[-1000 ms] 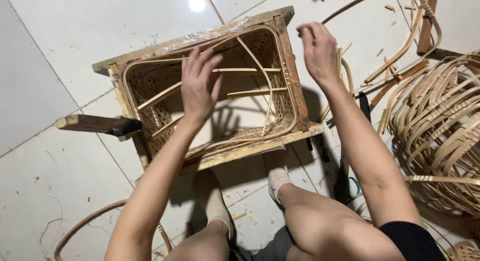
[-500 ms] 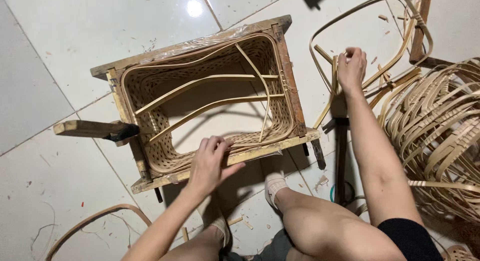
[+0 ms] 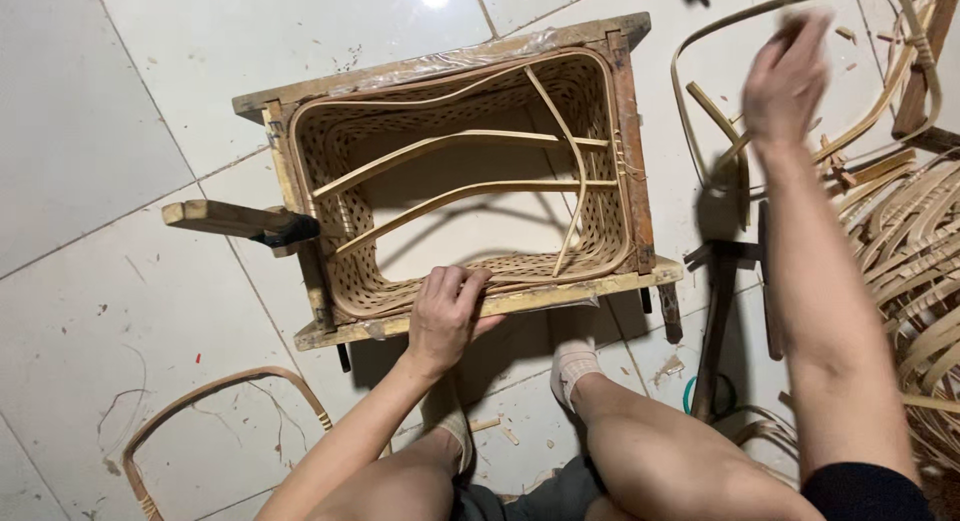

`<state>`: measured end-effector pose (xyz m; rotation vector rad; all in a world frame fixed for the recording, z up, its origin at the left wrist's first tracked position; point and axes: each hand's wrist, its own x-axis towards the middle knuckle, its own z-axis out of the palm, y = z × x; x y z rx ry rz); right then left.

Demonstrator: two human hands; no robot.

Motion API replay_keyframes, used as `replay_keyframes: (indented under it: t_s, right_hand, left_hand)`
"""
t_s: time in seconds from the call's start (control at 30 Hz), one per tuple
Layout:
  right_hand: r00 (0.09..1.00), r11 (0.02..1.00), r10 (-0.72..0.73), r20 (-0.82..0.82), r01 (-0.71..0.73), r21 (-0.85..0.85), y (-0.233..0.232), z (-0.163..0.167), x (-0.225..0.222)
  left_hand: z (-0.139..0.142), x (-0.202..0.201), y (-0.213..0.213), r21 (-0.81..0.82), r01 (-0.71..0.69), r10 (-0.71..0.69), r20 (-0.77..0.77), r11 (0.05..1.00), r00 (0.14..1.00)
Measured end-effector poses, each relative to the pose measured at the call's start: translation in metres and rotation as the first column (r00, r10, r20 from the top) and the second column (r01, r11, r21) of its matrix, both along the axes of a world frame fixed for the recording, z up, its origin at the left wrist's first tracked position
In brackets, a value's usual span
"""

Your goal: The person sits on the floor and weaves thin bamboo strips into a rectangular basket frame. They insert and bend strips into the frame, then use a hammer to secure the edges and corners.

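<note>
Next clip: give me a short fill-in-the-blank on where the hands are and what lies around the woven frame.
1. The left hand rests on the near ____ of the woven basket.
2. The right hand is raised and looks ____.
3. The hammer lies to the basket's ____.

Missing words: rim; blurred; left

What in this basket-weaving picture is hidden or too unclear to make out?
- Right hand: blurred, so whether it grips the cane loop cannot be told.
- Left hand: its palm covers part of the frame edge; whether it grips is unclear.
- Cane pile: cut off by the right edge.
- Floor hoop: runs off the bottom edge.
</note>
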<state>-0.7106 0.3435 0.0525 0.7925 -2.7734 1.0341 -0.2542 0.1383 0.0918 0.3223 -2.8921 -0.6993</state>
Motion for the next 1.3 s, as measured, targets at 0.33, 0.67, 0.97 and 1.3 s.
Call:
replay_keyframes:
  t_s: [0.33, 0.67, 0.97, 1.3]
  right_hand:
    - [0.912, 0.846, 0.397, 0.1, -0.321, -0.426, -0.146, 0.041, 0.1]
    - [0.903, 0.92, 0.334, 0.27, -0.252, -0.299, -0.193, 0.001, 0.167]
    - [0.825, 0.954, 0.276, 0.494, -0.297, -0.037, -0.196, 0.006, 0.166]
    - [0.862, 0.913, 0.379, 0.336, -0.407, 0.014, -0.205, 0.025, 0.169]
  left_hand:
    - [-0.006, 0.001, -0.002, -0.002, 0.017, -0.017, -0.038, 1.0, 0.999]
    - [-0.009, 0.005, -0.006, 0.01, 0.035, -0.034, -0.117, 0.999, 0.993]
    - [-0.005, 0.007, -0.007, -0.003, 0.06, -0.06, -0.116, 0.998, 0.991]
    - [0.005, -0.147, -0.124, -0.113, -0.134, 0.087, -0.35, 0.984, 0.933]
